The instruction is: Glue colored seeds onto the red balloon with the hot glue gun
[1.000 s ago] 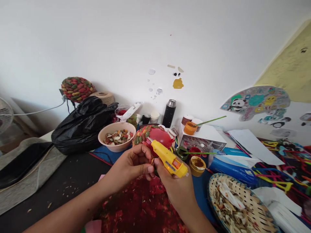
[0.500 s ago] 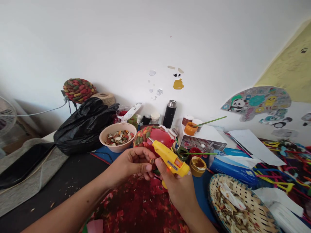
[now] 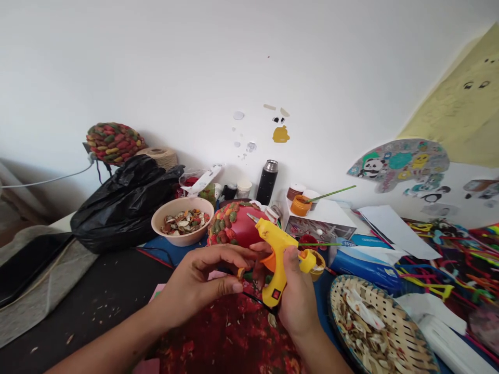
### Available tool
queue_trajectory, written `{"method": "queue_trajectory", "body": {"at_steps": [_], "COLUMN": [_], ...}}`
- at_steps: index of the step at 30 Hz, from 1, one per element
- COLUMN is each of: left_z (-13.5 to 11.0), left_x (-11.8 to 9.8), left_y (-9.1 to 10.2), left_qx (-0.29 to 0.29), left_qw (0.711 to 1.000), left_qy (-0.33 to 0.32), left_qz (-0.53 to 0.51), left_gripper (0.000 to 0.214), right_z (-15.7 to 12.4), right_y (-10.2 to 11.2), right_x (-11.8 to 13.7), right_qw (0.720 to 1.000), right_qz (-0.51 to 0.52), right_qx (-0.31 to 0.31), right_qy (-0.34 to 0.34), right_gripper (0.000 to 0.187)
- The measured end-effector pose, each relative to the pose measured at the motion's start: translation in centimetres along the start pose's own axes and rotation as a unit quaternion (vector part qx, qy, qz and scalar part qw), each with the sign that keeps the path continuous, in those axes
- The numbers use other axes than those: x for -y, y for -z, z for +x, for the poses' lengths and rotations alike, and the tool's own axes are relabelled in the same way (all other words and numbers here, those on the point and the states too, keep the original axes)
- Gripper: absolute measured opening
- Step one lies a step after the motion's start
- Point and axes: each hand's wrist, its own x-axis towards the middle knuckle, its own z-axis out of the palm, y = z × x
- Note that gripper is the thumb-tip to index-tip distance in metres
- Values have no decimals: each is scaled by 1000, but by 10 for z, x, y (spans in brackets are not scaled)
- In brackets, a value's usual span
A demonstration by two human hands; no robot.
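Observation:
My right hand (image 3: 300, 296) is closed round the handle of a yellow hot glue gun (image 3: 278, 239); its nozzle points up and left, and a red switch shows on the grip. My left hand (image 3: 210, 275) pinches a small orange-brown shell (image 3: 240, 271) between thumb and finger, just left of the gun's orange trigger. Behind both hands lies a red rounded form (image 3: 245, 226), its left side covered with painted shells. The gun's nozzle is in front of its bare red part. A beige bowl (image 3: 156, 226) of coloured shell pieces stands to the left.
On the right are a woven basket (image 3: 409, 306) with shell scraps, a blue tissue pack (image 3: 362, 270) and paint pots (image 3: 300, 206). A black bag (image 3: 117, 208) and a shell-covered ball (image 3: 115, 143) sit at the left. A black flask (image 3: 267, 183) stands by the wall.
My right hand has turned the glue gun, so its handle and switch now face me and the nozzle is raised. The left hand still pinches the shell, slightly lower. The view has shifted a little right.

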Motion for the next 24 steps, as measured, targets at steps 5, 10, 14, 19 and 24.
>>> {"method": "queue_trajectory", "body": {"at_steps": [5,10,14,19,24], "left_z": [0,-2,-10,-18,3], "left_x": [3,7,2,-4,8], "left_y": [-1,0,-10,-19,1], "left_qx": [15,37,123,239,-101], "left_qw": [999,979,924,916,992], "left_qy": [-16,-104,-173,-164,-31], "left_qz": [29,173,317,279,67], "left_gripper": [13,14,20,32,13], "right_z": [1,0,1,12,16], "right_y": [2,0,3,15,16], "right_x": [2,6,10,10,8], "right_qw": [999,995,993,997,997], "right_qz": [-43,-89,-86,-14,26], "right_qx": [2,-20,-55,-79,-77], "right_qy": [11,40,65,15,4], "right_gripper": [78,81,79,83,79]}}
